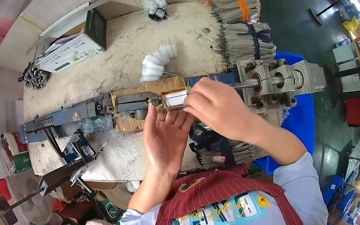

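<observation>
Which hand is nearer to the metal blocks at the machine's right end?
Right. The right hand is left of the metal blocks, apart from them; the left hand is farther left.

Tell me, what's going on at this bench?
A person works bare-handed at a metal machine. The right hand is at the right end of a small tray of white material. The left hand is palm up, thumb by the dark clamp. White brushes lie beyond; whether either hand grips anything is unclear.
</observation>
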Available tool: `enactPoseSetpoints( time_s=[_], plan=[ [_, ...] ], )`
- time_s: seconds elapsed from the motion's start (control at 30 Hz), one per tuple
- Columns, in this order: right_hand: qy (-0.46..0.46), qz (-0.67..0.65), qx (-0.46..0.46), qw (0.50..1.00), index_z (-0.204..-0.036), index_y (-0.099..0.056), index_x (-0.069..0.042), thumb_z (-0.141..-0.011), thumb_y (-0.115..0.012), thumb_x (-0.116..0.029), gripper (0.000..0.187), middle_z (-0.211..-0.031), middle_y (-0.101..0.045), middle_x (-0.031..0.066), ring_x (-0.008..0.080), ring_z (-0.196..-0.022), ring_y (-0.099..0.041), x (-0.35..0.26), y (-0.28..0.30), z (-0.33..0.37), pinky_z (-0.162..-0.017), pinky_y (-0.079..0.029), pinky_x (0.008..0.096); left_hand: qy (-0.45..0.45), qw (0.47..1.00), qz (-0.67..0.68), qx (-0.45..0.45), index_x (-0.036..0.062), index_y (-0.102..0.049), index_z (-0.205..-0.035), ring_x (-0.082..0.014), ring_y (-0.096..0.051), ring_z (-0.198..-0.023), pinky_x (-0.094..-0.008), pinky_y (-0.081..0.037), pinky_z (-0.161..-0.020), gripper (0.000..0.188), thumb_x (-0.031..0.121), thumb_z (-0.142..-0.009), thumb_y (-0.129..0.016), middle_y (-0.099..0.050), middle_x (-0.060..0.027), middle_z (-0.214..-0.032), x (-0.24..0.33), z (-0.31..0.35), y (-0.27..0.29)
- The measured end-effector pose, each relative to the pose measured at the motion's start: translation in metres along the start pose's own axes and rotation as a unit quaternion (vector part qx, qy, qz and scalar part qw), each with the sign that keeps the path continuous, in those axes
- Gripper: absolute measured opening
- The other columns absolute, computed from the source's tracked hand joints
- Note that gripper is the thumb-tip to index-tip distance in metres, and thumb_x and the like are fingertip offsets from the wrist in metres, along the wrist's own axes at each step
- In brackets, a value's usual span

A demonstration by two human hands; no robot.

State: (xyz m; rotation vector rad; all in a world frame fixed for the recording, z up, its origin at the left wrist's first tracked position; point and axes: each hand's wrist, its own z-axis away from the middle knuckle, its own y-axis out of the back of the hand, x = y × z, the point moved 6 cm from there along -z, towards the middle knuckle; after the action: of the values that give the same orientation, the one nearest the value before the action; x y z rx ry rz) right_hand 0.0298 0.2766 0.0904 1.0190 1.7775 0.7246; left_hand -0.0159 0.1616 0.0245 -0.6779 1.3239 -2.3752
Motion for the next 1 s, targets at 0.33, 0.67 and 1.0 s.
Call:
enactPoseSetpoints(
  time_s=[0.33,0.67,1.0],
  plan=[
    [-0.256,-0.177,0.049,0.949,-0.100,-0.057,-0.006,-0.088,-0.066,-0.014,0.017,-0.071,-0.062,0.0122,0.0312,-0.064,-0.063,0.036,0.026,0.010,-0.055,-0.048,0.0387,-0.030,0.996,-0.063,-0.047,-0.0066,-0.032,-0.138,-0.0346,-0.035,-0.138,-0.0467,-0.026,-0.118,0.058,0.039,-0.103,-0.037,-0.036,-0.0249,-0.146,-0.004,0.002,-0.010],
    [-0.033,0.039,0.043,0.998,-0.114,-0.059,0.001,-0.084,-0.064,-0.006,0.031,-0.077,-0.066,0.0103,0.0253,-0.065,-0.066,0.000,0.020,0.005,-0.054,-0.050,0.0345,-0.027,0.996,-0.083,-0.025,-0.0048,-0.044,-0.121,-0.0356,-0.039,-0.135,-0.0461,-0.028,-0.117,0.047,0.039,-0.103,-0.039,-0.043,-0.0269,-0.139,0.002,0.004,-0.005],
    [-0.012,0.217,-0.109,0.970,-0.117,-0.060,0.005,-0.072,-0.063,-0.011,0.047,-0.069,-0.056,0.0047,0.0169,-0.060,-0.061,-0.030,0.002,-0.009,-0.050,-0.049,0.0298,-0.007,0.993,-0.118,-0.021,0.0050,-0.055,-0.106,-0.0228,-0.053,-0.117,-0.0370,-0.038,-0.103,0.036,0.038,-0.102,-0.041,-0.059,-0.0139,-0.122,0.007,0.010,-0.013]
  ],
)
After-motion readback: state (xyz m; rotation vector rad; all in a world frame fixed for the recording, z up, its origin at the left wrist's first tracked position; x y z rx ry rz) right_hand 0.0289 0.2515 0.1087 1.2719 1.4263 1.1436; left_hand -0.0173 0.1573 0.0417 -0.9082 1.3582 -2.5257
